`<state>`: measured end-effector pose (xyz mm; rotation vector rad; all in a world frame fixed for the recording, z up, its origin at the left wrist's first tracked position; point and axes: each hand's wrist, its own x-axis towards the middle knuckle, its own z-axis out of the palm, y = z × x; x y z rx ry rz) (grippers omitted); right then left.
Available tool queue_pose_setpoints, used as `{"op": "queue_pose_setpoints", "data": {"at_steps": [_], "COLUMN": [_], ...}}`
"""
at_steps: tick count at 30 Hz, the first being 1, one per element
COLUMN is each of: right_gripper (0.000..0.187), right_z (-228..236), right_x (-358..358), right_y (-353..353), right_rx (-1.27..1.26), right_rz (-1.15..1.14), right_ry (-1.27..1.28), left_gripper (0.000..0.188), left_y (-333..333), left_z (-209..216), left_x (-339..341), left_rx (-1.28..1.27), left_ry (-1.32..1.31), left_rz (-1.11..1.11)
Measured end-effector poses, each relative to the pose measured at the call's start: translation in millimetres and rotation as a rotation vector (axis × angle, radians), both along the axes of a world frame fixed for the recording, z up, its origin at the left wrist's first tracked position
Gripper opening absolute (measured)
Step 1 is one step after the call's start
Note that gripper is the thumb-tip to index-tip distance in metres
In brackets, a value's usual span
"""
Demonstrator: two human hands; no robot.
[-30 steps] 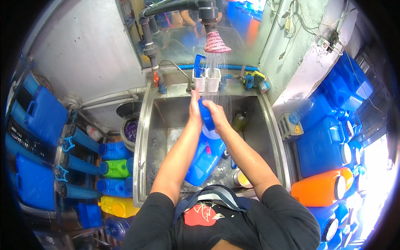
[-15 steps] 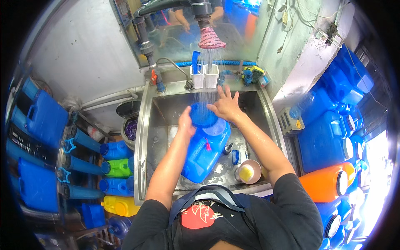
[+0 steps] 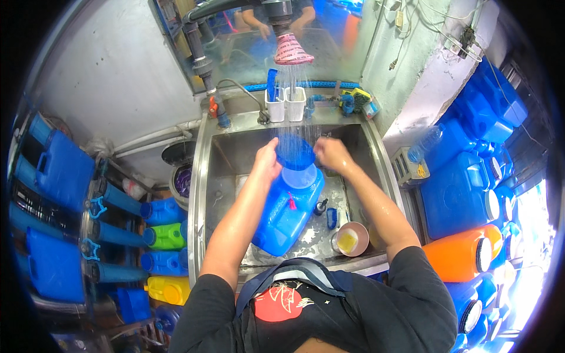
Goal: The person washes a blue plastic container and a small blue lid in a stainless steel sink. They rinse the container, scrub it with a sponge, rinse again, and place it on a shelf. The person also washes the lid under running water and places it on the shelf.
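Note:
A round blue lid (image 3: 294, 153) is tilted under the falling water. My left hand (image 3: 268, 161) grips its left side. At the right rim is my right hand (image 3: 333, 155), its fingers curled against the edge and partly hidden. Below the lid, a blue plastic jug (image 3: 286, 220) with a pale, wide round mouth (image 3: 299, 177) and a small pink-red tag (image 3: 292, 202) leans in the steel sink (image 3: 200, 217). Water comes down from a tap outlet wrapped in pink printed cloth (image 3: 292, 50).
In the sink's right part are a bowl with a yellow sponge (image 3: 352, 240), a blue brush (image 3: 332, 218) and a small dark object (image 3: 321, 206). White holders (image 3: 285, 107) stand behind. Blue jugs (image 3: 456, 191) and an orange one (image 3: 456, 259) crowd the right; more containers line the left.
My right hand has gone from spread fingers to curled ones at the lid's right rim. The lid has risen slightly and tilted, showing more of the jug's mouth.

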<state>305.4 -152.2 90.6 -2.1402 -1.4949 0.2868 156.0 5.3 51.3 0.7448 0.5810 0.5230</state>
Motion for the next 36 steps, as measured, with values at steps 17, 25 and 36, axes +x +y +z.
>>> {"op": "queue_pose_setpoints", "data": {"at_steps": [17, 25, 36], "right_gripper": [0.003, 0.003, 0.012], "right_z": [-66, -64, -11], "right_x": [-105, -108, -36], "right_y": [-34, -39, 16], "right_rx": [-0.288, -0.399, -0.043], "right_rz": [0.448, 0.350, 0.041], "right_ry": [0.331, 0.607, 0.867], "left_gripper": [0.033, 0.029, 0.025], "left_y": [-16, -25, 3], "left_z": [26, 28, -32], "left_x": [9, 0, -50], "left_rx": [0.532, -0.068, 1.074], "left_ry": [0.342, -0.022, 0.609], "left_rz": [0.002, -0.004, 0.173]}}
